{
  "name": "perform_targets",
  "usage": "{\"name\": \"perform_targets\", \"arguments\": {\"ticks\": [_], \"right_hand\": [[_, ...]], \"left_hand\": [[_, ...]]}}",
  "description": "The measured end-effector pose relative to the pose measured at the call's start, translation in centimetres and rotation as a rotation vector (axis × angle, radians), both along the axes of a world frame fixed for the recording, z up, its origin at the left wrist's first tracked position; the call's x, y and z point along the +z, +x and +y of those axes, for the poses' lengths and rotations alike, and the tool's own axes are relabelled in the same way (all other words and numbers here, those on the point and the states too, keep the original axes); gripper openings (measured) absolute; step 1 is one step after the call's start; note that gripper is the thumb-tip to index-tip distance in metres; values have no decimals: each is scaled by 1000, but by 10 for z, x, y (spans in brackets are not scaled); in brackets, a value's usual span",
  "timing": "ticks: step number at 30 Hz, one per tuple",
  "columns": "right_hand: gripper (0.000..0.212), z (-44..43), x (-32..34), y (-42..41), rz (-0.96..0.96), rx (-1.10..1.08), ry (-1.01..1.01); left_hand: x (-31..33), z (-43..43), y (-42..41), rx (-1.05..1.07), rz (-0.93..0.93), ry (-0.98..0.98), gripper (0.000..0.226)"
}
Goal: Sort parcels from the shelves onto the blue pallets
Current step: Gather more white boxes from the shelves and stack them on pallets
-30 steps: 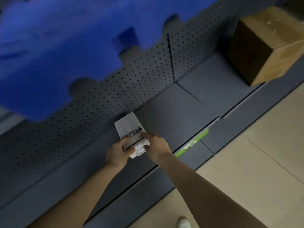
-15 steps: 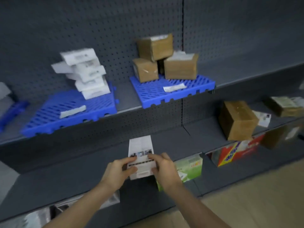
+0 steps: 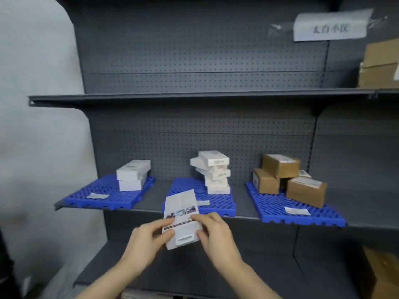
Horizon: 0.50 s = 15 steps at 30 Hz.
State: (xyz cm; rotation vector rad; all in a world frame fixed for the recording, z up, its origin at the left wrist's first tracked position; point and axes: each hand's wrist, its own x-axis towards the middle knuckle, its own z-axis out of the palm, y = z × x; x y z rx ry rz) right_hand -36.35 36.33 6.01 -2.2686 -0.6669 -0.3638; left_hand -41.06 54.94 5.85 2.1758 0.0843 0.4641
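Observation:
I hold a flat white parcel [image 3: 181,219] with printed pictures upright in front of the shelves. My left hand [image 3: 146,242] pinches its left edge and my right hand [image 3: 216,236] grips its right edge. Behind it, on the middle shelf, lie three blue pallets. The left pallet [image 3: 101,190] carries two white boxes [image 3: 132,175]. The middle pallet [image 3: 218,201] bears a leaning stack of white boxes [image 3: 214,171]. The right pallet [image 3: 278,207] holds three brown cartons [image 3: 287,180].
A grey shelf [image 3: 194,96] spans above the pallets, with brown cartons [image 3: 380,63] at its right end and a paper sign [image 3: 330,25] on the pegboard. A lower shelf [image 3: 190,275] lies under my arms. A white wall [image 3: 38,126] stands left. Small labels lie on the pallets.
The view has swung up from the lower shelves to the pallet shelf. Both hands have lifted the white parcel up in front of the middle pallet, still holding it.

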Motion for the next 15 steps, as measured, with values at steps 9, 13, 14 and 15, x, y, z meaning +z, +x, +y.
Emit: {"name": "perform_targets", "arguments": {"ticks": [9,13,14,15], "right_hand": [[42,164,67,77,-85,87,70],[41,241,79,132,-54,88,69],[41,258,80,146,-44,84,70],[40,274,81,160,-36,75,70]], "left_hand": [[67,154,60,172,-147,78,27],[79,229,116,193,-164,122,24],[79,246,131,198,-165,127,24],[78,262,147,201,-162,131,24]]}}
